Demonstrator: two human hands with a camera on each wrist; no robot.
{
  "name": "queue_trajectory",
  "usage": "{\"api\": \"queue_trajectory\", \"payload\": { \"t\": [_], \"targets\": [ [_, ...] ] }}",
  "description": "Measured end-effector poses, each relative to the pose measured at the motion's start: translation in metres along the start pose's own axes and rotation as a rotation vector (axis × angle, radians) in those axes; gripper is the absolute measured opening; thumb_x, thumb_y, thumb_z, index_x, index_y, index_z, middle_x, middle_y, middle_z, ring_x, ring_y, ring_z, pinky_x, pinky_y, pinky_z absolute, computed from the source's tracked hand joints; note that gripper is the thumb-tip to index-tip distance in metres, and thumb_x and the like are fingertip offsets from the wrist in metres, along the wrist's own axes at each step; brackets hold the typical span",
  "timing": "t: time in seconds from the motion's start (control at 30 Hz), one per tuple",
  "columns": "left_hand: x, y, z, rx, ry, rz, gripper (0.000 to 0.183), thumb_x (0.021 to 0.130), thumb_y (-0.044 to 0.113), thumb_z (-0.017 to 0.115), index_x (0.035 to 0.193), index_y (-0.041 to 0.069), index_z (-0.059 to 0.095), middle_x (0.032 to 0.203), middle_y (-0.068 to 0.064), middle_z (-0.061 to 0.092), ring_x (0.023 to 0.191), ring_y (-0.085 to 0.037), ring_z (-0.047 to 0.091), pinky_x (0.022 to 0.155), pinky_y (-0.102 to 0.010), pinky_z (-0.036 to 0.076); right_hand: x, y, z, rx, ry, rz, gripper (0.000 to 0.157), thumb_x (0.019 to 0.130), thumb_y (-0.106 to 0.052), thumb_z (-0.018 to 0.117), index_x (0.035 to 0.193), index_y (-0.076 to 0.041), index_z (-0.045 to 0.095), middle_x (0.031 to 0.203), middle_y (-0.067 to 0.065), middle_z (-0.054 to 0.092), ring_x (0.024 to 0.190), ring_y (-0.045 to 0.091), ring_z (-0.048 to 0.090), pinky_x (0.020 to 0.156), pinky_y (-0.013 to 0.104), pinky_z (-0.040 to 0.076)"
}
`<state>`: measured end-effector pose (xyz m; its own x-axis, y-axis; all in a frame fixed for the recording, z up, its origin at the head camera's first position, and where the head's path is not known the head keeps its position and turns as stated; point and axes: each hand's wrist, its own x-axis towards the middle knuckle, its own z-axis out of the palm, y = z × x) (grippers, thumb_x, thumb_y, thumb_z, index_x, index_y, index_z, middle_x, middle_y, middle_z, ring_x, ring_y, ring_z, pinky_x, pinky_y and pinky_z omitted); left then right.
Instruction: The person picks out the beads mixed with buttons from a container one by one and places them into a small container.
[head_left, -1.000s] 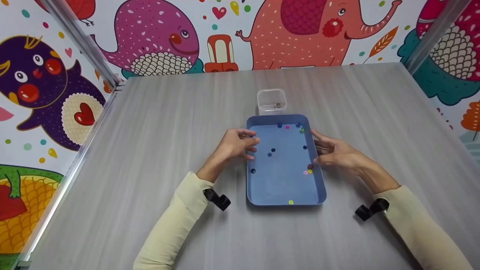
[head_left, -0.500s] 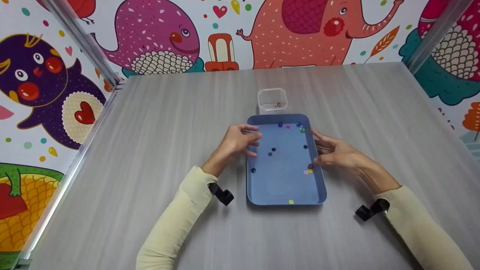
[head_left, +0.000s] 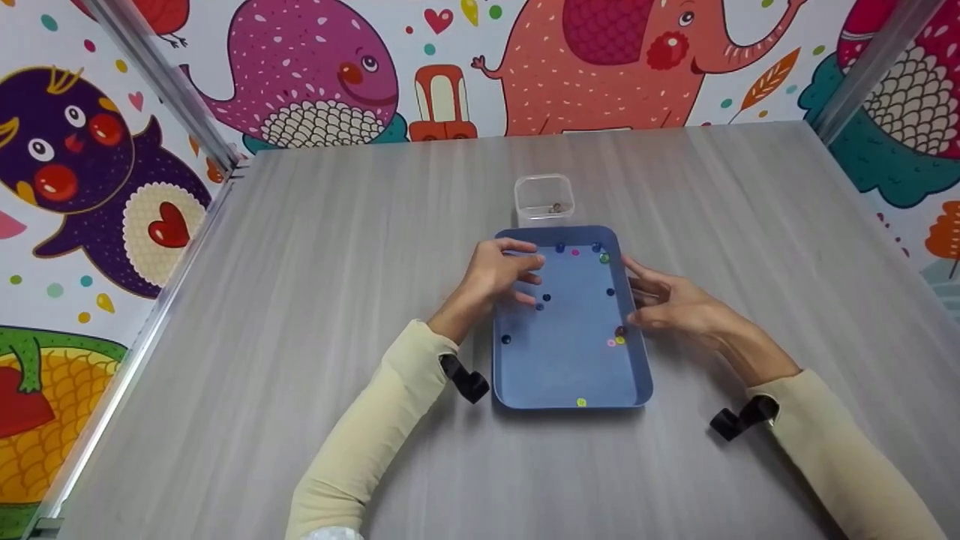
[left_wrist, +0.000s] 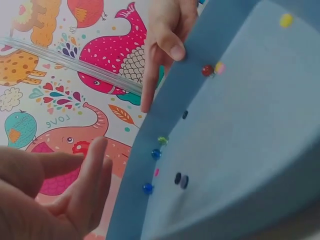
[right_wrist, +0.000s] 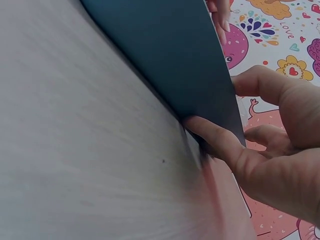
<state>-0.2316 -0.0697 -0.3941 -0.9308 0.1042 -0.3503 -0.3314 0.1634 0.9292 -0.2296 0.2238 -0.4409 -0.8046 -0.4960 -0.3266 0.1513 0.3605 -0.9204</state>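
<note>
A blue rectangular tray (head_left: 562, 367) holds small shiny round beads and flat button-like discs. Over its far left part hovers my left hand (head_left: 496, 270), fingers loosely bent and spread, nothing between them. Two dark discs (left_wrist: 181, 180) lie close together near those fingers. My right hand (head_left: 679, 304) rests against the outside of the tray's right wall; in the right wrist view a fingertip touches the wall's lower edge. Along the right side lie a red-brown bead (left_wrist: 207, 70), a yellow button (head_left: 620, 340) and a pink button (head_left: 611, 343). Blue beads (left_wrist: 156, 154) and a green bead (left_wrist: 163, 140) sit toward the far end.
Just behind the tray stands a clear square container (head_left: 544, 219) with a few small brownish pieces (head_left: 556, 208) inside. A grey wood-grain table (head_left: 360, 247) carries everything. Walls printed with cartoon animals border its back and sides.
My left hand has moved right and away from me, from the tray's left rim to over its interior. My right hand has stayed at the right wall.
</note>
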Motion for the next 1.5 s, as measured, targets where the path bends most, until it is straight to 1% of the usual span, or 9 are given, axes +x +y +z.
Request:
{"api": "queue_trajectory", "payload": {
  "t": [0.17,0.33,0.4,0.57,0.8,0.97,1.1,1.33,1.5],
  "targets": [
    [0.004,0.004,0.005,-0.016,0.013,-0.008,0.041,0.096,0.018,0.068,0.133,0.002,0.059,0.124,-0.02,0.069,0.106,-0.034,0.072,0.066,-0.034,0.065,0.001,0.0,0.001,-0.006,0.003,0.006,0.097,0.089,-0.006,0.071,0.161,-0.027,0.011,0.165,0.025,0.016,0.15,0.042,0.027,0.089,0.021,0.057],
    [0.01,0.002,0.008,-0.027,0.045,-0.01,0.041,0.095,0.022,0.07,0.131,0.004,0.06,0.118,-0.015,0.072,0.096,-0.027,0.075,0.067,-0.035,0.066,0.0,0.0,0.0,-0.015,0.009,0.011,0.096,0.089,-0.007,0.071,0.161,-0.03,0.011,0.166,0.025,0.015,0.151,0.043,0.025,0.088,0.02,0.056],
    [0.013,0.001,0.009,-0.039,0.057,-0.008,0.039,0.095,0.021,0.071,0.128,0.004,0.06,0.116,-0.015,0.073,0.09,-0.023,0.076,0.065,-0.034,0.065,-0.001,0.0,-0.001,-0.01,0.008,0.016,0.097,0.089,-0.006,0.072,0.161,-0.03,0.011,0.166,0.024,0.016,0.151,0.042,0.025,0.088,0.02,0.056],
    [0.021,0.0,0.013,-0.035,0.091,-0.015,0.035,0.094,0.019,0.071,0.123,0.002,0.063,0.111,-0.017,0.075,0.081,-0.022,0.076,0.059,-0.03,0.064,0.0,-0.001,0.0,-0.007,-0.001,0.024,0.098,0.089,-0.005,0.072,0.161,-0.029,0.011,0.166,0.024,0.016,0.151,0.041,0.026,0.092,0.019,0.057],
    [0.035,-0.002,0.022,0.03,0.131,-0.045,0.031,0.094,0.02,0.072,0.117,0.0,0.066,0.11,-0.018,0.075,0.08,-0.024,0.077,0.054,-0.027,0.062,0.0,-0.001,-0.002,0.016,0.0,0.016,0.097,0.089,-0.003,0.071,0.161,-0.03,0.011,0.166,0.024,0.016,0.151,0.04,0.027,0.082,0.02,0.055],
    [0.039,0.002,0.027,0.087,0.163,-0.069,0.028,0.094,0.021,0.072,0.112,0.001,0.068,0.109,-0.016,0.075,0.082,-0.025,0.077,0.049,-0.024,0.06,0.0,0.0,-0.002,-0.003,-0.007,0.006,0.098,0.089,-0.004,0.07,0.161,-0.03,0.01,0.166,0.025,0.017,0.15,0.042,0.028,0.081,0.021,0.054],
    [0.042,0.005,0.031,0.1,0.169,-0.091,0.025,0.093,0.021,0.073,0.106,0.0,0.071,0.108,-0.016,0.075,0.083,-0.025,0.077,0.048,-0.023,0.06,0.0,0.001,-0.001,-0.002,-0.001,0.003,0.097,0.089,-0.003,0.07,0.162,-0.028,0.01,0.165,0.026,0.018,0.149,0.042,0.03,0.083,0.02,0.056],
    [0.049,0.006,0.034,0.081,0.189,-0.135,0.023,0.093,0.021,0.073,0.104,0.0,0.072,0.106,-0.015,0.076,0.061,-0.015,0.07,0.047,-0.024,0.059,0.0,0.002,-0.001,0.007,0.003,-0.005,0.096,0.089,-0.004,0.071,0.162,-0.027,0.012,0.164,0.026,0.02,0.148,0.041,0.032,0.087,0.02,0.058],
    [0.051,0.003,0.035,0.043,0.183,-0.136,0.025,0.093,0.018,0.072,0.108,-0.002,0.07,0.102,-0.019,0.076,0.053,-0.014,0.066,0.047,-0.025,0.06,-0.001,0.001,-0.001,0.003,-0.001,0.009,0.097,0.089,-0.004,0.072,0.162,-0.028,0.011,0.165,0.025,0.018,0.149,0.041,0.029,0.093,0.021,0.058]
  ]
}}
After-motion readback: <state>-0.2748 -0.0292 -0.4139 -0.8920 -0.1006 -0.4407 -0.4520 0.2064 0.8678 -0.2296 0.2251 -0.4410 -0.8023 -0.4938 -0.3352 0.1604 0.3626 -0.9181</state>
